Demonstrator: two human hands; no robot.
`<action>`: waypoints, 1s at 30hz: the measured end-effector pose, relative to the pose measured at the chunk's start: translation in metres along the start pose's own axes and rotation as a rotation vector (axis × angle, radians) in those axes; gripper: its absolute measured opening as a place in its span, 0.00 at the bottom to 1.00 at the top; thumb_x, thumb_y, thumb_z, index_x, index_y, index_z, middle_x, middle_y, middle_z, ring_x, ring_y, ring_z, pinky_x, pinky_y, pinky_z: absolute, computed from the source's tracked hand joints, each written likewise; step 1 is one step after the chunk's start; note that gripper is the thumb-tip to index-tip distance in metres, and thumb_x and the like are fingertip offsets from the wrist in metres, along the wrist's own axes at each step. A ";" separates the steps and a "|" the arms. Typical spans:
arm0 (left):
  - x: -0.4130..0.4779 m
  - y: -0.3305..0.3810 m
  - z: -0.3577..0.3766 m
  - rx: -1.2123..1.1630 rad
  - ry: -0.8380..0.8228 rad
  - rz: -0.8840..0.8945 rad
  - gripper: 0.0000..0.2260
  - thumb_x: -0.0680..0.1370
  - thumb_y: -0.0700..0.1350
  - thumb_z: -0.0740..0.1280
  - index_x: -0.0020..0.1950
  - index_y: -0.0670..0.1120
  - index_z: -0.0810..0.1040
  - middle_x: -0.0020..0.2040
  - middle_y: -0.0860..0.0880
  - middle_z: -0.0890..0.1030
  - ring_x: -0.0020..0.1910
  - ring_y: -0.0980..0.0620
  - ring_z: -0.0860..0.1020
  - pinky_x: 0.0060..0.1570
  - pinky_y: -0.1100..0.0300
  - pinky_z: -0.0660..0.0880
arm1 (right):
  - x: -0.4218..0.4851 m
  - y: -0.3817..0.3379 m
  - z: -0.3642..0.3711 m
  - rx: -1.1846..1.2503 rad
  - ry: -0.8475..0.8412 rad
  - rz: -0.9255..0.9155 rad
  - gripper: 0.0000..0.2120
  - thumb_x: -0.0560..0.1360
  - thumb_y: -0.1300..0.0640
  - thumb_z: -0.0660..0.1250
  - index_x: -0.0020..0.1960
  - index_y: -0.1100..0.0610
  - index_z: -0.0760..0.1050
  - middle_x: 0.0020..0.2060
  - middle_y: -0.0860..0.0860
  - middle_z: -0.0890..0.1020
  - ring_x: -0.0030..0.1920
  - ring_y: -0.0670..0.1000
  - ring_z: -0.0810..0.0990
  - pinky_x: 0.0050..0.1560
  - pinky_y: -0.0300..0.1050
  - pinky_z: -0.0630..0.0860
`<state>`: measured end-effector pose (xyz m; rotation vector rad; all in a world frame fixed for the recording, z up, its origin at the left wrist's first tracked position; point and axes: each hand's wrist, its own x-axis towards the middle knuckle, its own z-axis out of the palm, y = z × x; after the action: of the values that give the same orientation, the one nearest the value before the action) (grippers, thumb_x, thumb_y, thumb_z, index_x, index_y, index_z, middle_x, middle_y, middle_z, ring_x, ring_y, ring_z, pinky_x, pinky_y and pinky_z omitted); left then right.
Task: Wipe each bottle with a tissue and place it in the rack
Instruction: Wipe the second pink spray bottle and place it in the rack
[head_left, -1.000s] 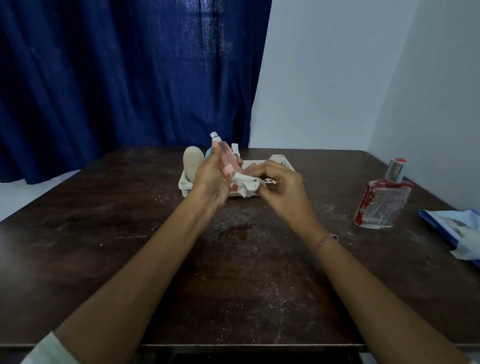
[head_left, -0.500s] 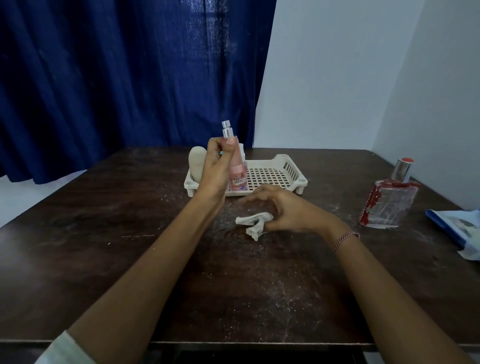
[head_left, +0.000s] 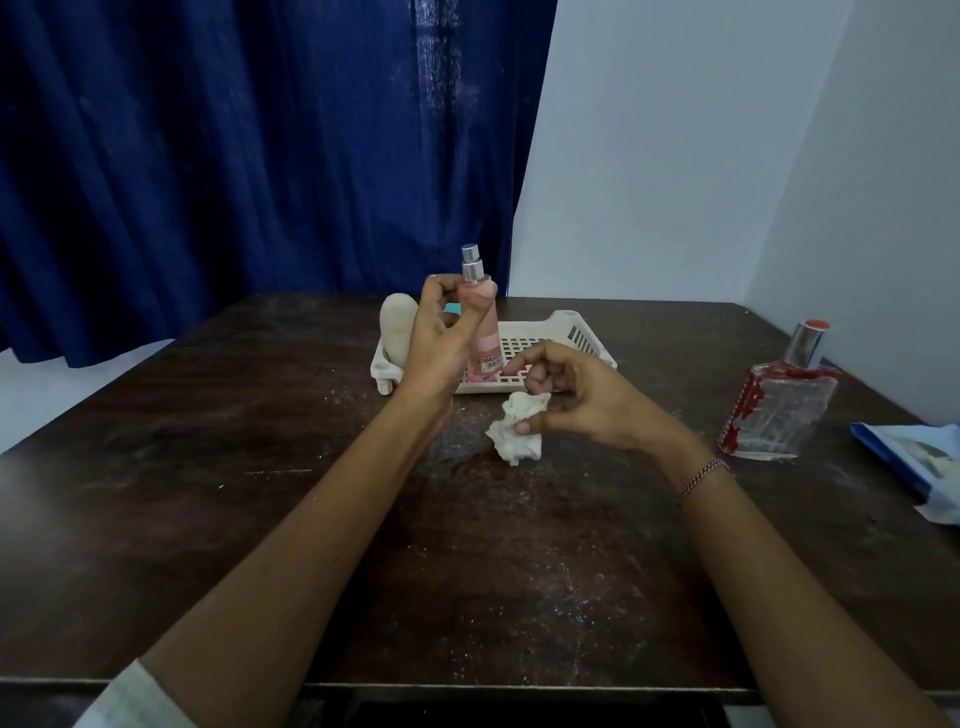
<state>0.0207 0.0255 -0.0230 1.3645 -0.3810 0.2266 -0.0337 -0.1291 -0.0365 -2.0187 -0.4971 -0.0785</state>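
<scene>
The left hand (head_left: 436, 338) holds the pink spray bottle (head_left: 483, 332) upright over the near edge of the white plastic rack (head_left: 582, 332), its fingers curled round the bottle's upper body. The right hand (head_left: 587, 400) pinches the crumpled tissue (head_left: 519, 434) between thumb and bent fingers just in front of the rack, low over the dusty dark surface (head_left: 260, 441). A cream bottle (head_left: 397, 327) stands at the rack's left end, and a glass perfume bottle (head_left: 779, 410) stands well apart to the right.

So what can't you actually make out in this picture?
All in the head view.
1. The pink bottle: label print too small to read.
2. The teal thing by the rack: mostly hidden behind the left hand.
3. The blue packet: cut off by the right edge.
4. The tissue: its top is hidden by the right hand pinching it.
</scene>
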 end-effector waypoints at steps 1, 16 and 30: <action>0.000 0.000 0.000 0.004 0.003 0.013 0.09 0.77 0.51 0.66 0.54 0.50 0.71 0.56 0.51 0.76 0.55 0.53 0.76 0.54 0.56 0.77 | 0.000 0.001 0.000 -0.022 0.020 0.001 0.23 0.64 0.68 0.75 0.51 0.49 0.73 0.36 0.48 0.72 0.40 0.47 0.72 0.46 0.43 0.74; -0.002 -0.001 0.002 0.138 0.046 0.097 0.15 0.73 0.48 0.71 0.54 0.47 0.70 0.52 0.50 0.76 0.47 0.57 0.74 0.39 0.74 0.72 | 0.006 0.002 0.005 -0.290 0.508 -0.137 0.07 0.70 0.56 0.72 0.46 0.54 0.76 0.38 0.48 0.77 0.37 0.43 0.74 0.37 0.30 0.69; -0.015 -0.017 0.011 0.310 -0.152 0.052 0.12 0.80 0.52 0.59 0.54 0.45 0.71 0.50 0.49 0.80 0.49 0.53 0.79 0.50 0.57 0.78 | 0.024 0.020 0.009 -0.445 0.674 -0.088 0.14 0.69 0.57 0.74 0.54 0.59 0.78 0.46 0.52 0.80 0.44 0.46 0.78 0.42 0.34 0.75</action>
<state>0.0119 0.0125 -0.0422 1.6842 -0.5244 0.2329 -0.0053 -0.1219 -0.0509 -2.2246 -0.1352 -0.9594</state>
